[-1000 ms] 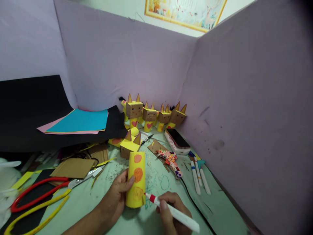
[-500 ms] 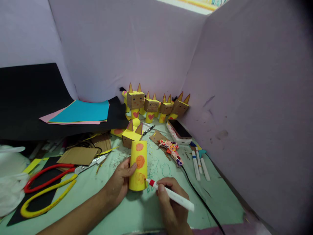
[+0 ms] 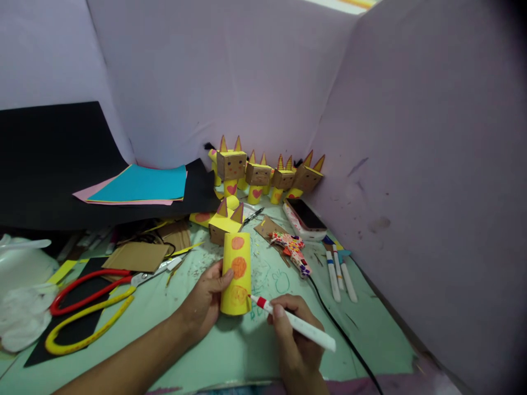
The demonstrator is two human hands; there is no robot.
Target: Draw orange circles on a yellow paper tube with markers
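Red-and-yellow-handled scissors (image 3: pixel 123 282) lie at lower left. At lower centre, the left hand (image 3: pixel 208 299) clamps its fingers on a yellow paper tube with orange spots (image 3: pixel 239 278). The right hand (image 3: pixel 298 348) grips a white, red-collared marker (image 3: pixel 307 328) between its fingers, tip at the lowest spot. Slim white pens (image 3: pixel 334 278) lie right of centre.

No word can be read with certainty. On the pale green, flat desk (image 3: pixel 236 354), small handwritten green marks (image 3: pixel 253 315) resembling letters show beside the yellow, orange-spotted paper cylinder (image 3: pixel 236 283), which partly hides them.
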